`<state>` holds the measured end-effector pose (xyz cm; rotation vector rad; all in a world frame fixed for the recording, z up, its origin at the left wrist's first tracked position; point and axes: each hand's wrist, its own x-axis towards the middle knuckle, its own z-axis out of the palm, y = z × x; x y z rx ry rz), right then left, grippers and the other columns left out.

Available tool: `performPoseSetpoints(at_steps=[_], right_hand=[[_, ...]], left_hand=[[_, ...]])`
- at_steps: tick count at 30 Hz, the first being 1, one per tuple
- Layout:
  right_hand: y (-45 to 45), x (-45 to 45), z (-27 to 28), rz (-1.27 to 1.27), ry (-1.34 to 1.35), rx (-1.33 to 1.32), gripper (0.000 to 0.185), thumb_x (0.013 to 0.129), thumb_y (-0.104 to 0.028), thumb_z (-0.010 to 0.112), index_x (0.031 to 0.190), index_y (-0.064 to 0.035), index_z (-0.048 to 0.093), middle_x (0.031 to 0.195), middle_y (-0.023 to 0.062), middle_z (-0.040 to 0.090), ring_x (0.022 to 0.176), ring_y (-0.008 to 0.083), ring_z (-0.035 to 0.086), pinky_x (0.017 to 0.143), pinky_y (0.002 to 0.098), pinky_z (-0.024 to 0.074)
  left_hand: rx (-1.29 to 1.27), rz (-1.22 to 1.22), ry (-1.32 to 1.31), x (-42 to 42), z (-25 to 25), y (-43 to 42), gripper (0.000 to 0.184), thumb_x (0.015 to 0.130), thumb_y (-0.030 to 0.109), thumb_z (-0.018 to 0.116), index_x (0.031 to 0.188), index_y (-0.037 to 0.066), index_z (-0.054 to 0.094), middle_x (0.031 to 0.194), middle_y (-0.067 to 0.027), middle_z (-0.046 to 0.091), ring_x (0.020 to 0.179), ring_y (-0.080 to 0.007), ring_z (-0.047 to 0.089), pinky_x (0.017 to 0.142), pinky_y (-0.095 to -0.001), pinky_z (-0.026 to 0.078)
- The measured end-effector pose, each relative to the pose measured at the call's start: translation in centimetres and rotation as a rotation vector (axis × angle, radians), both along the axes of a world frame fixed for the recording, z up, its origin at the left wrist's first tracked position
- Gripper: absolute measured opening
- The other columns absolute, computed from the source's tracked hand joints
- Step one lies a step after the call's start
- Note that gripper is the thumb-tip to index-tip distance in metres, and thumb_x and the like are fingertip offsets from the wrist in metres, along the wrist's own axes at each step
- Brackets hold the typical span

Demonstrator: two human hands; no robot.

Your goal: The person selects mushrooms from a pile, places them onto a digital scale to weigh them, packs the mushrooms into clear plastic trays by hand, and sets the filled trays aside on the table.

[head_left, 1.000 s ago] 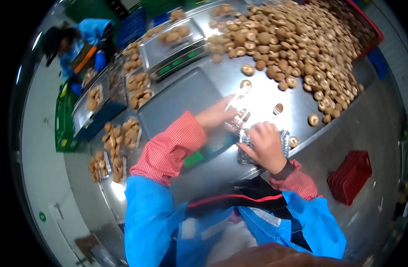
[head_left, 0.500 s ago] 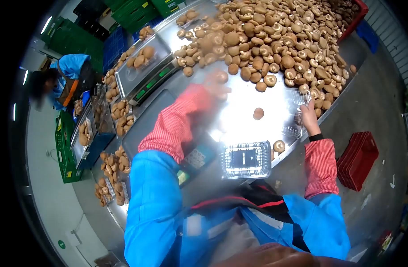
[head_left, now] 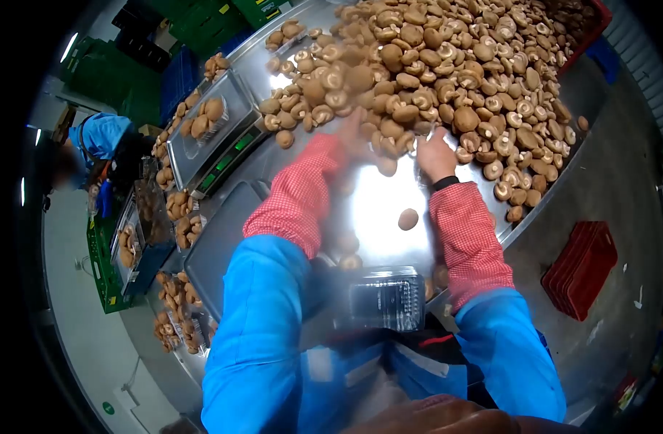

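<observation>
My left hand reaches to the near edge of a heap of brown shiitake mushrooms; motion smears its fingers. Facing it, my right hand is closed at the shiny rim of a clear plastic punnet, mostly lost among the mushrooms and glare. Several mushrooms lie between the two hands. One loose mushroom rests on the bright metal table below them. Close to my body is another clear plastic punnet, with dark print showing through it.
A scale carrying a pack of mushrooms stands at the left, with filled packs near it. Stacked red crates sit on the floor at the right. Another person in blue is at the far left.
My right hand has moved left and away from my body, from the table's right edge to the mushrooms. My left hand remains by the heap, still blurred. The view has shifted slightly.
</observation>
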<state>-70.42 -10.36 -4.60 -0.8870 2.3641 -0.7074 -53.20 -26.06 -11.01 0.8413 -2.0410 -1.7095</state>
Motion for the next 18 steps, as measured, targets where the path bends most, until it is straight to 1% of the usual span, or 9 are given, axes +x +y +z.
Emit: performPoseSetpoints(at_steps=[2,4,6,7,10,11,12,15,18], right_hand=[[-0.9,0.8,-1.1,-0.002,-0.016,-0.060,0.051,0.090,-0.036,0.045,0.120,0.0043,0.036,0.103,0.0348,0.063,0.098,0.0507,0.060,0.089,0.0506,0.0462],[-0.9,0.7,-1.3,0.024,-0.072,-0.112,0.052,0.089,-0.036,0.045,0.124,0.0021,0.035,0.103,0.0347,0.063,0.098,0.0507,0.060,0.089,0.0502,0.0459],[0.0,0.5,-1.7,0.062,-0.115,-0.257,0.051,0.089,-0.031,0.046,0.128,-0.0014,0.033,0.100,0.0322,0.064,0.096,0.0494,0.061,0.086,0.0524,0.0456],[0.3,0.6,-1.6,0.064,-0.113,-0.315,0.059,0.087,-0.032,0.047,0.136,-0.0062,0.029,0.098,0.0301,0.065,0.092,0.0446,0.064,0.083,0.0473,0.0486],[2.7,-1.3,-3.6,-0.054,-0.806,-0.486,0.064,0.089,-0.025,0.049,0.145,-0.0103,0.023,0.108,0.0208,0.059,0.092,0.0293,0.064,0.075,0.0330,0.0523],[2.8,-1.9,-7.5,-0.050,-0.781,-0.698,0.062,0.091,-0.022,0.047,0.147,-0.0098,0.021,0.119,0.0216,0.053,0.100,0.0297,0.061,0.077,0.0339,0.0535],[4.4,-0.7,-4.7,-0.152,-0.923,-0.683,0.062,0.092,-0.023,0.046,0.147,-0.0086,0.020,0.129,0.0225,0.046,0.109,0.0301,0.057,0.083,0.0355,0.0534],[7.2,0.0,-6.6,-0.297,-1.120,-0.795,0.061,0.094,-0.027,0.045,0.147,-0.0098,0.022,0.135,0.0176,0.039,0.118,0.0286,0.050,0.092,0.0372,0.0491],[9.7,0.7,-7.6,-0.348,-1.076,-0.887,0.058,0.094,-0.028,0.045,0.147,-0.0107,0.026,0.131,0.0156,0.042,0.113,0.0269,0.052,0.094,0.0373,0.0480]], left_hand=[[-0.509,-0.123,-0.246,0.6,-2.2,-0.5,0.147,0.045,0.045,0.094,0.150,-0.002,0.002,0.147,-0.0320,0.026,0.136,-0.0405,0.031,0.112,-0.0404,0.031],[-0.063,-0.086,-0.133,-0.5,2.0,3.0,0.137,0.050,0.046,0.091,0.150,-0.001,0.010,0.143,-0.0294,0.030,0.135,-0.0397,0.031,0.112,-0.0431,0.028],[-0.504,-0.117,-0.365,-0.3,-2.8,3.3,0.124,0.053,0.043,0.090,0.148,0.002,0.022,0.133,-0.0246,0.041,0.129,-0.0365,0.039,0.105,-0.0455,0.037],[-0.567,-0.174,-0.191,-1.0,-2.2,4.4,0.118,0.056,0.041,0.088,0.147,0.002,0.024,0.137,-0.0264,0.038,0.128,-0.0405,0.040,0.107,-0.0461,0.035],[-0.544,-0.010,-0.168,-3.1,0.4,8.2,0.114,0.058,0.041,0.087,0.146,0.004,0.025,0.144,-0.0275,0.029,0.127,-0.0445,0.039,0.107,-0.0488,0.035],[-0.623,0.055,-0.277,-3.3,3.0,11.0,0.114,0.059,0.042,0.087,0.147,0.007,0.024,0.148,-0.0271,0.024,0.125,-0.0460,0.040,0.106,-0.0481,0.036],[-0.699,0.081,-0.334,-4.0,3.6,13.0,0.111,0.062,0.043,0.085,0.148,0.010,0.024,0.149,-0.0264,0.024,0.125,-0.0437,0.041,0.104,-0.0471,0.037],[-0.864,0.078,-0.463,-4.4,7.6,17.8,0.110,0.064,0.046,0.084,0.150,0.013,0.022,0.151,-0.0269,0.022,0.124,-0.0424,0.043,0.103,-0.0474,0.038],[-0.698,0.067,-0.294,-3.2,7.4,18.9,0.110,0.066,0.044,0.083,0.151,0.013,0.021,0.148,-0.0283,0.027,0.124,-0.0431,0.044,0.102,-0.0463,0.039]])
